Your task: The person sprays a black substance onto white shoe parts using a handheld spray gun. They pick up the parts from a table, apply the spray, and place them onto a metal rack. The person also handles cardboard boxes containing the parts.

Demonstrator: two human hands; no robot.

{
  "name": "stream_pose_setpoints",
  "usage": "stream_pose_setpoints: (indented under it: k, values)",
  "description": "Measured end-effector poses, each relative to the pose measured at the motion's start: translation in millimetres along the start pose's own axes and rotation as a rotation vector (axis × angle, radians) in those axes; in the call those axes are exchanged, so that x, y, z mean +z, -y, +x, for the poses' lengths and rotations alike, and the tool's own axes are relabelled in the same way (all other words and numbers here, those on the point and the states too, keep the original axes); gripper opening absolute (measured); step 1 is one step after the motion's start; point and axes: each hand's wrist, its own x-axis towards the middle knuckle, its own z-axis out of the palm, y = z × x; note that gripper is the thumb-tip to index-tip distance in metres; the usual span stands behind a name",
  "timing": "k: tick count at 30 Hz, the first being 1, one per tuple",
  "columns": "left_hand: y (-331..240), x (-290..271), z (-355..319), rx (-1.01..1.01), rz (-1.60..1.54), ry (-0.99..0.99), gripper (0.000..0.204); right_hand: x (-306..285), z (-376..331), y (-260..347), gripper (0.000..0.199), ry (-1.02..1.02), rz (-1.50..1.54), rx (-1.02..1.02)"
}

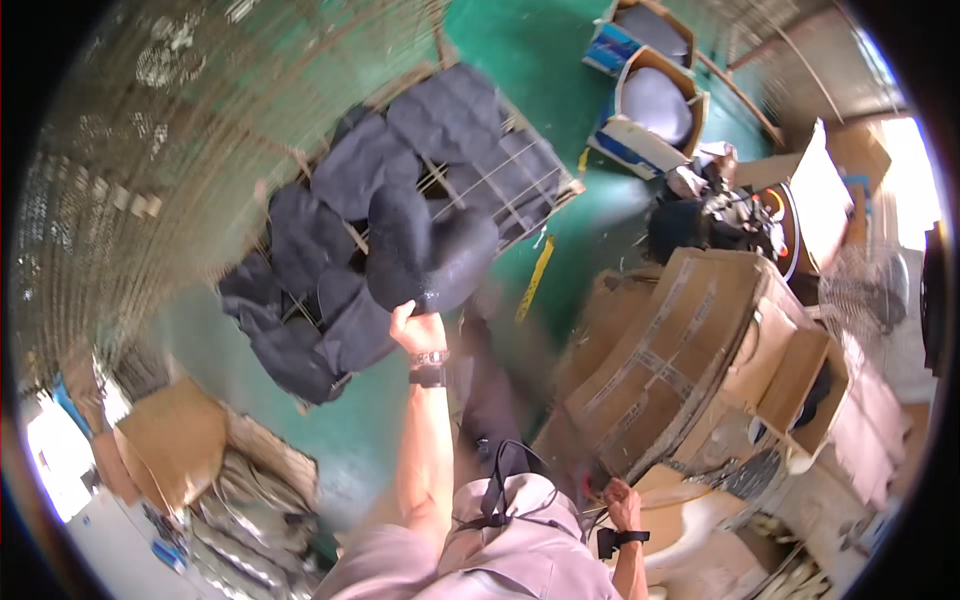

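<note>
In my left hand (418, 328) is the near end of a dark grey, two-lobed moulded piece (440, 265), smooth and padded-looking like a seat cushion. My thumb lies on top of it, and the other fingers are hidden beneath. The piece is held over a wire-grid rack (520, 185) that carries several dark grey padded pieces (365, 165). Down at my right side, my right hand (622, 508) has its fingers curled in beside a small red and yellow item (592, 492). Whether that item is in its grip is too unclear to make out.
A large brown cardboard box (660, 350) stands close on my right. Beyond it are two open cartons with grey rounded pieces, the nearer carton (645, 150) blue and white. Cardboard (175, 440) is stacked at the left, by a tall mesh wall (150, 220). Yellow tape (535, 280) marks the green floor.
</note>
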Motion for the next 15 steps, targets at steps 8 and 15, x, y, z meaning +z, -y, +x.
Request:
stream_pose_setpoints:
  k: [8, 15]
  values:
    - [66, -210, 129, -0.171, 0.368, -0.814, 0.032, 24, 38, 36, 0.043, 0.078, -0.019, 0.121]
    - [78, -211, 135, 0.23, 1.629, -1.001, 0.027, 44, 47, 73, 0.047, 0.148, -0.01, 0.097]
